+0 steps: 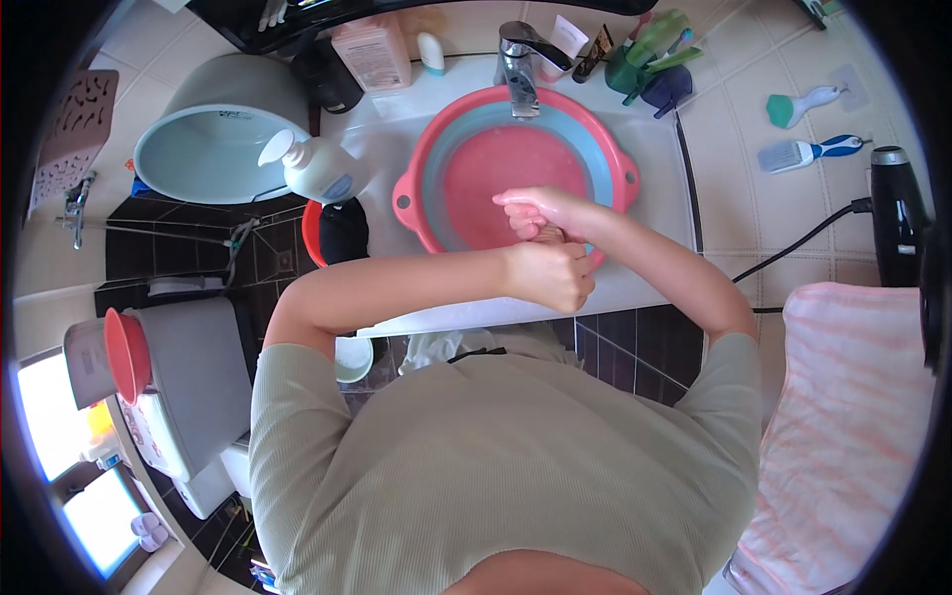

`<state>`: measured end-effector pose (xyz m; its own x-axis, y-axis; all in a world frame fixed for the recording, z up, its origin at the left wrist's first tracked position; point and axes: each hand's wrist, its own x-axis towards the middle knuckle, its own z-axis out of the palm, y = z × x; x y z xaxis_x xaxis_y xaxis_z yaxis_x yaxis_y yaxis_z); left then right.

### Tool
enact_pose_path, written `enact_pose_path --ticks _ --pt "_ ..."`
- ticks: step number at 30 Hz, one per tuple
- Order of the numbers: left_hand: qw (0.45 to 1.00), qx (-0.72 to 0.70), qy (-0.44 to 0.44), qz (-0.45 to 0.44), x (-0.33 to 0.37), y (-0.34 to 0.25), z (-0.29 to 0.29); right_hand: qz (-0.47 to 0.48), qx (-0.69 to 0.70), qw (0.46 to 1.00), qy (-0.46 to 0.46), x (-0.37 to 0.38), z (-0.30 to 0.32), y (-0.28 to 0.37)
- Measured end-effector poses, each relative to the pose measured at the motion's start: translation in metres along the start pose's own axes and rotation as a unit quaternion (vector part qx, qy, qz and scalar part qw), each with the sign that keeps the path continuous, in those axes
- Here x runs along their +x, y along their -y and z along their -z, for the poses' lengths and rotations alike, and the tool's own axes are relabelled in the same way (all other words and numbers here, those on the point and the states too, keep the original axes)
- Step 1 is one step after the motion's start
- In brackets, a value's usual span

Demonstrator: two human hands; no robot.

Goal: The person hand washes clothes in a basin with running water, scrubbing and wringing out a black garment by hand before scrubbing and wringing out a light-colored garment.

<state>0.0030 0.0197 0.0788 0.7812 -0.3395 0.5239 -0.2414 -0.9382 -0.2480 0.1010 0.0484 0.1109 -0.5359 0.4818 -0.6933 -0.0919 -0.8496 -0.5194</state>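
Note:
My two hands meet over the near side of a pink and blue basin (428, 149) set in the white sink. My left hand (551, 275), on the near side, is closed in a fist against my right hand (540, 210) and appears to grip part of it. The right hand's fingers are curled, with one fingertip pointing left; its skin looks wet. Whether anything lies inside its fingers is hidden. Pinkish, cloudy water (516, 174) lies in the basin. The chrome faucet (518, 74) reaches over the basin's far rim, and no stream shows from it.
Left of the basin stand a white pump bottle (319, 171) and a large grey-blue tub (213, 139). Cups with toothbrushes (650, 69) and tubes line the back. At right are two brushes (813, 152), a black hair dryer (897, 213) with its cord, and a pink-striped towel (843, 426).

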Motion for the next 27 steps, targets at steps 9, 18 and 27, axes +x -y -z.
enact_pose_path --ticks 9,18,27 --pt "0.995 0.020 0.066 -0.075 -0.021 0.002 -0.047 0.059 -0.180 0.974 -0.126 0.055 0.043 -0.029" --pt "0.992 -0.057 0.090 -0.072 -0.044 -0.008 -0.067 0.064 -0.198 0.955 -0.213 0.088 0.049 -0.054" --pt "0.994 -0.070 -0.064 0.057 -0.052 -0.008 -0.048 0.068 0.011 0.988 -0.141 0.076 0.051 -0.056"
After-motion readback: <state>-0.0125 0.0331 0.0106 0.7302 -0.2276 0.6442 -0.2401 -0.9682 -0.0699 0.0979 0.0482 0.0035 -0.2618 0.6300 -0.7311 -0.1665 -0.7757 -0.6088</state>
